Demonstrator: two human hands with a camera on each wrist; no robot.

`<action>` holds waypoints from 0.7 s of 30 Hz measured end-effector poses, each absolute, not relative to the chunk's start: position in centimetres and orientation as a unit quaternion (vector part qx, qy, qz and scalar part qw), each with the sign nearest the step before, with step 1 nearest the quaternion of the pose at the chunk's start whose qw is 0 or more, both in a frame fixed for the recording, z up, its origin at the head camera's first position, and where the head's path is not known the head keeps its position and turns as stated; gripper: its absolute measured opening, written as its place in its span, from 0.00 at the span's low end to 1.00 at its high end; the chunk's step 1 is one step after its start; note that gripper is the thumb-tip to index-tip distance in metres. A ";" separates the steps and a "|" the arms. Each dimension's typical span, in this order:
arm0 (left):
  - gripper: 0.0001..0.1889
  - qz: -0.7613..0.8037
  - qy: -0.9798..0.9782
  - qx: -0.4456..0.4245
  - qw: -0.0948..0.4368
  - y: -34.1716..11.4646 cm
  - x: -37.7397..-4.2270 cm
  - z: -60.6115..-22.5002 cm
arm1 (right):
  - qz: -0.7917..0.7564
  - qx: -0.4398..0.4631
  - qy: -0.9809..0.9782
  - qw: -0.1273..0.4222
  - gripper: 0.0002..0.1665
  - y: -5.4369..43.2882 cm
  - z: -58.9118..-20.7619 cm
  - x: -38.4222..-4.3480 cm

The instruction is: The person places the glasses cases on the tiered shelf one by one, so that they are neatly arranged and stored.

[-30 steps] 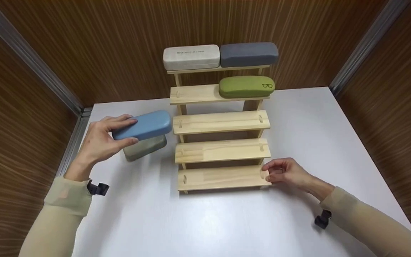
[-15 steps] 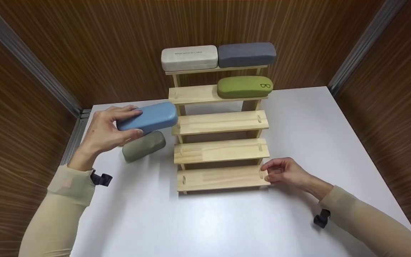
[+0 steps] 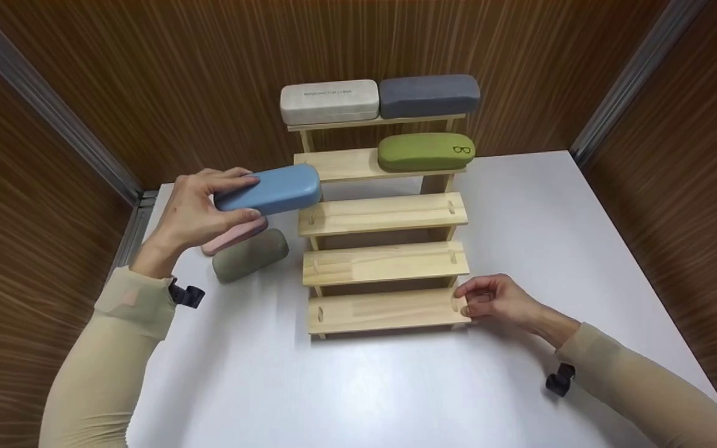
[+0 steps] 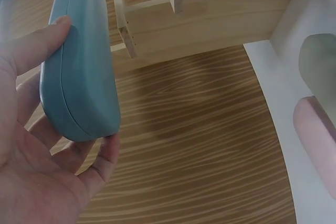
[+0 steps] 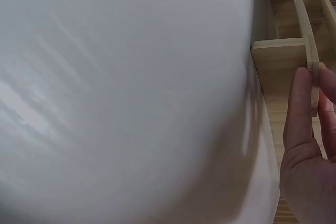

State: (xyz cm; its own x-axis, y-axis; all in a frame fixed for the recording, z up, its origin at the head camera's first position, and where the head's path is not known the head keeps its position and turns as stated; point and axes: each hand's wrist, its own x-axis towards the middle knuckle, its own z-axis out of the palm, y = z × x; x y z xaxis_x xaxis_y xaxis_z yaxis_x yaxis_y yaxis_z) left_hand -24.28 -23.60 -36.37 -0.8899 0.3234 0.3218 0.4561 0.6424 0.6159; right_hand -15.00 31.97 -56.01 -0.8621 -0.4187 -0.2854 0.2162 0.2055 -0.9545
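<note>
A blue glasses case (image 3: 271,190) is in my left hand (image 3: 200,205), thumb on the near side and fingers across the far side. The hand holds it in the air at the left end of the wooden tiered rack (image 3: 383,267), around the height of the second and third tiers from the top. In the left wrist view the blue case (image 4: 84,61) is closed along its seam. My right hand (image 3: 498,302) pinches the right end of the rack's lowest shelf; in the right wrist view, thumb and fingers (image 5: 299,103) grip the board's edge.
White (image 3: 330,101) and dark grey-blue (image 3: 430,96) glasses cases fill the top tier. A green glasses case (image 3: 426,152) sits on the right of the second. Left of the rack, an olive-grey case (image 3: 251,255) and a pink case (image 3: 234,235) lie on the white table (image 3: 358,392). Wood-grain walls surround it.
My left hand has carried the blue case up and to the right, toward the rack, uncovering the pink case and more of the olive-grey one. My right hand stays on the lowest shelf.
</note>
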 end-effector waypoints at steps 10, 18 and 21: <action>0.29 -0.370 -0.897 -0.223 0.089 -22.0 -25.8 -35.7 | -0.635 -0.079 0.727 0.251 0.21 32.0 -56.2 -15.0; 0.28 -0.367 -0.899 -0.222 0.084 -20.6 -27.0 -35.5 | -0.637 -0.082 0.724 0.252 0.23 32.0 -56.2 -15.1; 0.28 -0.369 -0.899 -0.222 0.076 -20.1 -27.5 -35.3 | -0.636 -0.083 0.724 0.252 0.23 32.0 -56.3 -15.2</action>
State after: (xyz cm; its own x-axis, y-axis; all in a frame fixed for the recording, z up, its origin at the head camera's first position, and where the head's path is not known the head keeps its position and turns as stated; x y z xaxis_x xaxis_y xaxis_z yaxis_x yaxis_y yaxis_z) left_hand -27.48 -20.08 -35.33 -0.8897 0.3440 0.3000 0.4556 0.6286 0.6303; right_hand -15.16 31.98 -56.25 -0.8594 -0.4413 -0.2585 0.1996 0.1759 -0.9640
